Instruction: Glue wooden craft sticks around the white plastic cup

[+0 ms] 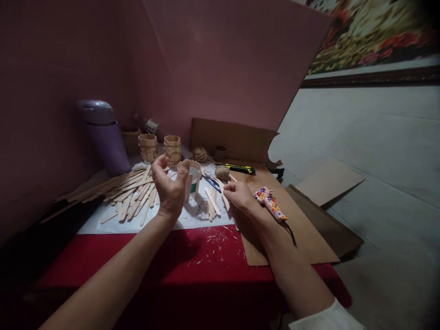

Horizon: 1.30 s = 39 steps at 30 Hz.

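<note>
My left hand (170, 188) is raised beside a small cup (193, 187), thumb and fingers apart with nothing seen between them. Several upright craft sticks line parts of the cup's side, leaving its white and green wall showing between them. My right hand (239, 196) pinches a flat wooden craft stick (225, 201) above the white sheet. Loose craft sticks (212, 204) lie between the two hands. Just behind the right hand sits a ball of twine (222, 172). A flower-patterned glue gun (270, 204) rests on the cardboard to its right.
A heap of craft sticks (134, 195) spreads over the left side. Behind stand two stick-covered cups (172, 149) and a purple bottle (106, 142). A yellow-black utility knife (240, 169) lies on the cardboard (292, 233). Wood scraps litter the red tablecloth (206, 261).
</note>
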{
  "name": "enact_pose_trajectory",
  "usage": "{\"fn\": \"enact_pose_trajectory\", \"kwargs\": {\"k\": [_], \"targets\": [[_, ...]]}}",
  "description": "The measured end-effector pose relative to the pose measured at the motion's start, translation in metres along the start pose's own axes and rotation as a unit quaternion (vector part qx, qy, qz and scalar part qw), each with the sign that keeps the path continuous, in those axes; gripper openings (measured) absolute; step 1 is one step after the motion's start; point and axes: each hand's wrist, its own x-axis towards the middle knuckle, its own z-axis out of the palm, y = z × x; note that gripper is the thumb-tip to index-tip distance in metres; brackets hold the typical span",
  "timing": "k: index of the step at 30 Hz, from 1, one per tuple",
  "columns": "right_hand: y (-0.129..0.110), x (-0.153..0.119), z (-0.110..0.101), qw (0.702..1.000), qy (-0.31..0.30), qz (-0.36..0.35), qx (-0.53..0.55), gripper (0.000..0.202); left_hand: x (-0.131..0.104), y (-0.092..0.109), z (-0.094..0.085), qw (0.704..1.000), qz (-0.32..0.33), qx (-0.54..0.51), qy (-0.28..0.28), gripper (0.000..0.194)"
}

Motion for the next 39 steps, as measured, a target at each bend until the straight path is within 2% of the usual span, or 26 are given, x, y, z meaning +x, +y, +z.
{"fn": "enact_pose_trajectory", "kwargs": {"k": [4,9,12,14,16,18,22,25,28,30,32,36,37,39], "targets": [[-0.008,-0.002,-0.008,0.994,0.016,0.012,-0.106,0.015,0.004,-0.012,0.003,0.994,-0.101,-0.041,-0.007,0.071],[-0.021,-0.008,-0.015,0.985,0.037,0.012,-0.166,0.023,0.004,-0.019,0.003,0.987,-0.140,-0.061,-0.052,0.084],[-0.024,-0.013,-0.013,0.980,-0.022,-0.043,-0.191,0.018,0.003,-0.022,0.005,0.983,-0.152,-0.049,-0.084,0.096],[-0.025,-0.016,-0.010,0.965,-0.079,-0.075,-0.237,0.014,0.002,-0.023,0.005,0.983,-0.146,-0.037,-0.102,0.104],[-0.024,-0.019,-0.009,0.944,-0.116,-0.078,-0.298,0.016,0.001,-0.024,0.006,0.984,-0.135,-0.030,-0.113,0.105],[-0.023,-0.020,-0.009,0.930,-0.129,-0.065,-0.337,0.019,-0.001,-0.026,0.006,0.984,-0.133,-0.023,-0.119,0.102],[-0.023,-0.018,-0.009,0.938,-0.081,-0.037,-0.334,0.022,-0.001,-0.033,0.007,0.979,-0.152,-0.028,-0.135,0.098],[-0.027,-0.014,-0.017,0.955,-0.036,-0.019,-0.295,0.018,0.000,-0.036,0.006,0.971,-0.173,-0.033,-0.160,0.091],[-0.033,-0.011,-0.040,0.975,0.027,-0.021,-0.221,0.014,0.002,-0.033,0.004,0.963,-0.196,-0.019,-0.181,0.072],[-0.033,-0.011,-0.062,0.972,0.053,-0.036,-0.225,0.024,0.003,-0.028,0.003,0.962,-0.209,-0.027,-0.172,0.066],[-0.025,-0.014,-0.084,0.955,0.047,-0.033,-0.291,0.034,0.005,-0.021,0.002,0.962,-0.219,-0.065,-0.151,0.068],[0.013,-0.024,-0.109,0.895,-0.010,0.060,-0.442,0.040,0.007,-0.006,0.003,0.940,-0.280,-0.152,-0.125,0.066],[0.024,-0.026,-0.111,0.889,-0.031,0.067,-0.453,0.044,0.007,-0.003,0.003,0.930,-0.301,-0.172,-0.127,0.065],[0.046,-0.029,-0.111,0.896,-0.054,0.044,-0.438,0.043,0.007,0.003,0.003,0.911,-0.332,-0.202,-0.138,0.061]]}}
